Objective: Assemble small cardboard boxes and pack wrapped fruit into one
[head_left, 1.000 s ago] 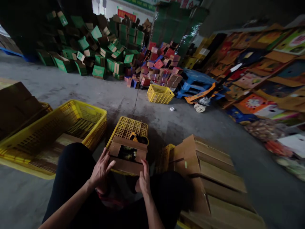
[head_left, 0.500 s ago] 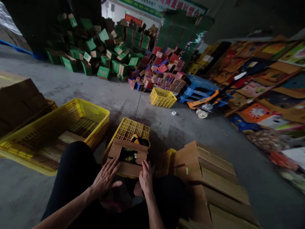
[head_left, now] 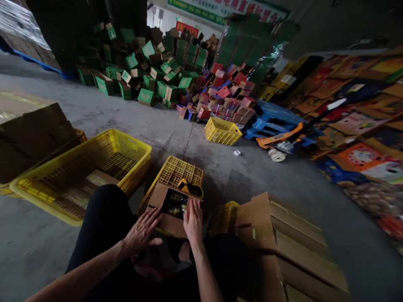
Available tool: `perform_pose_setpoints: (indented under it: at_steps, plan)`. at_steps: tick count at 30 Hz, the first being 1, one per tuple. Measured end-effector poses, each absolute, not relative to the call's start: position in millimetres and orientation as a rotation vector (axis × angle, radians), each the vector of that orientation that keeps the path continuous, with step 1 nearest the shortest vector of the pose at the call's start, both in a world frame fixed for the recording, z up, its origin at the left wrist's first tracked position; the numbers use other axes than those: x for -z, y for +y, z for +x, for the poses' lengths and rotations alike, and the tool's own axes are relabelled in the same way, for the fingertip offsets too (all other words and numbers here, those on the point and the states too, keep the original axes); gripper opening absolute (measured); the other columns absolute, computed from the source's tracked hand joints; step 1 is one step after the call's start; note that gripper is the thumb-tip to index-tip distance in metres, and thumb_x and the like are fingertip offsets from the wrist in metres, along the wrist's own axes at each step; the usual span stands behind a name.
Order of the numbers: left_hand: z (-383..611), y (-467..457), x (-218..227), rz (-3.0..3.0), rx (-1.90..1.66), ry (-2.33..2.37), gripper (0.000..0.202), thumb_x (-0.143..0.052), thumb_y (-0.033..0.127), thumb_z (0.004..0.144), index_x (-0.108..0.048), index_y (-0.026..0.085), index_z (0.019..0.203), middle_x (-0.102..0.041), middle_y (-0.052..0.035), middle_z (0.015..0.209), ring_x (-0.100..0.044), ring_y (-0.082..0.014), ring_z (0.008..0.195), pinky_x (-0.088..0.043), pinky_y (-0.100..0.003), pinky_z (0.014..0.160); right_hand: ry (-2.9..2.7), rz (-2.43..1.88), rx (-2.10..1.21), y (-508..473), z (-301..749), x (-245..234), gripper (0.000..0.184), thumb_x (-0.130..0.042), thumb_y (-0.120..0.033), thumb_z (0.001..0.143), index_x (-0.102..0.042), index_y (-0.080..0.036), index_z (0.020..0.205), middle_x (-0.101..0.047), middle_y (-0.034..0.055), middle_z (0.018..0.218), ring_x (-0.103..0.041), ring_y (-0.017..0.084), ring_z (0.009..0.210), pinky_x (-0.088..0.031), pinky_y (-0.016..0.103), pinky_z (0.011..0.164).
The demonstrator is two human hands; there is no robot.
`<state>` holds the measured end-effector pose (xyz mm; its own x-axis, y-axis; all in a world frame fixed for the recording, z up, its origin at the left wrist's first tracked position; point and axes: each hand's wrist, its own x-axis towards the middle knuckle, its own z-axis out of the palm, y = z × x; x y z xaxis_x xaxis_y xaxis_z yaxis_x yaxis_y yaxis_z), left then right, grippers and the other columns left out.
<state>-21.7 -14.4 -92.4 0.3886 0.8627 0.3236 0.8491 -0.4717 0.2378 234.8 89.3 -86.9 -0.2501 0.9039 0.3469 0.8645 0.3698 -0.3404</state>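
One carton (head_left: 172, 223) beneath both hands (head_left: 140, 232) (head_left: 193, 221).

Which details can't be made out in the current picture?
Head view:
Contents of the small cardboard box: too dark to identify.
Its right end: partly covered by the right hand.
Black-yellow object: lower part hidden behind the box.
Cartons at right: cut off by the bottom edge.
Banner: cut off by the top edge.

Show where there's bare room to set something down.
Bare floor lies between the long yellow basket and the green boxes, and right of the brown cartons. Crowded: the small box, with left hand and right hand on it and a yellow-and-black tool behind.
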Motion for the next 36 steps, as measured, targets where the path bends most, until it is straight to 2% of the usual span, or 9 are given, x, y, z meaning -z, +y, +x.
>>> perform_pose_setpoints:
  at_steps: [5,9,13,15,19,23,26,29,36]
  plan:
    - [-23.9,-12.6,91.3,2.574,-0.650,1.570,0.094,-0.041,0.082,0.089,-0.043,0.016,0.155,-0.044,-0.0184,0.160,-0.040,-0.0343,0.147,-0.035,-0.047,0.118,-2.121,-1.555,-0.129,105.4,222.1,72.6,0.064,-0.032,-0.047,0.106,-0.036,-0.010,0.157,-0.041,0.0215,0.161,-0.027,0.035,0.155,-0.034,0.058,0.119]
    - [-24.2,-10.5,89.2,2.560,-0.646,1.554,0.094,-0.040,0.082,0.089,-0.041,0.017,0.157,-0.043,-0.0180,0.160,-0.040,-0.0339,0.148,-0.035,-0.046,0.118,-2.090,-1.708,-0.092,118.2,208.1,56.0,0.064,-0.030,-0.043,0.106,-0.028,-0.011,0.161,-0.040,0.0229,0.160,-0.020,0.039,0.156,-0.029,0.064,0.118]
    - [-25.2,-8.3,89.4,2.562,-0.645,1.528,0.096,-0.042,0.082,0.088,-0.041,0.015,0.157,-0.043,-0.0185,0.160,-0.039,-0.0342,0.148,-0.037,-0.046,0.118,-2.117,-1.853,-0.004,133.2,193.3,39.0,0.059,-0.034,-0.039,0.105,-0.036,-0.014,0.158,-0.045,0.0243,0.152,-0.015,0.044,0.155,-0.023,0.071,0.117]
    - [-26.0,-7.4,90.3,2.568,-0.641,1.528,0.096,-0.043,0.082,0.088,-0.042,0.015,0.156,-0.043,-0.0191,0.160,-0.039,-0.0345,0.148,-0.037,-0.046,0.117,-2.125,-1.880,0.050,142.4,188.7,33.2,0.056,-0.034,-0.040,0.105,-0.043,-0.013,0.154,-0.048,0.0249,0.146,-0.021,0.044,0.153,-0.022,0.071,0.116]
    - [-26.8,-6.6,92.6,2.578,-0.652,1.514,0.095,-0.045,0.082,0.088,-0.042,0.015,0.156,-0.043,-0.0192,0.160,-0.039,-0.0345,0.148,-0.037,-0.046,0.117,-2.104,-1.889,0.122,160.5,187.7,27.8,0.049,-0.029,-0.042,0.108,-0.065,-0.015,0.128,-0.054,0.0221,0.140,-0.051,0.037,0.132,-0.026,0.064,0.117]
    - [-27.1,-5.8,94.9,2.574,-0.659,1.521,0.094,-0.046,0.081,0.088,-0.043,0.015,0.155,-0.044,-0.0190,0.160,-0.040,-0.0350,0.147,-0.037,-0.048,0.118,-2.196,-1.900,0.092,176.6,190.7,22.7,0.051,-0.029,-0.044,0.109,-0.072,-0.017,0.106,-0.068,0.0181,0.122,-0.056,0.034,0.122,-0.027,0.062,0.115]
    - [-27.5,-5.2,95.5,2.576,-0.647,1.522,0.093,-0.045,0.081,0.088,-0.044,0.016,0.155,-0.043,-0.0185,0.160,-0.040,-0.0349,0.147,-0.036,-0.048,0.118,-2.263,-1.954,0.056,189.9,189.9,15.5,0.052,-0.030,-0.047,0.109,-0.073,-0.018,0.106,-0.075,0.0160,0.109,-0.059,0.033,0.119,-0.027,0.060,0.115]
    - [-27.7,-4.9,94.9,2.576,-0.637,1.531,0.092,-0.044,0.080,0.090,-0.042,0.016,0.156,-0.043,-0.0176,0.160,-0.041,-0.0343,0.147,-0.036,-0.047,0.118,-2.290,-2.057,-0.006,204.3,187.6,8.1,0.057,-0.026,-0.049,0.109,-0.074,-0.017,0.110,-0.076,0.0172,0.114,-0.061,0.032,0.121,-0.033,0.053,0.113]
    - [-29.7,-2.7,93.2,2.609,-0.587,1.512,0.092,-0.042,0.081,0.089,-0.044,0.016,0.155,-0.044,-0.0179,0.160,-0.041,-0.0343,0.147,-0.034,-0.048,0.119,-2.419,-2.099,-0.217,240.8,198.0,5.6,0.063,-0.028,-0.054,0.108,-0.080,-0.018,0.106,-0.078,0.0169,0.108,-0.071,0.028,0.106,-0.048,0.034,0.094]
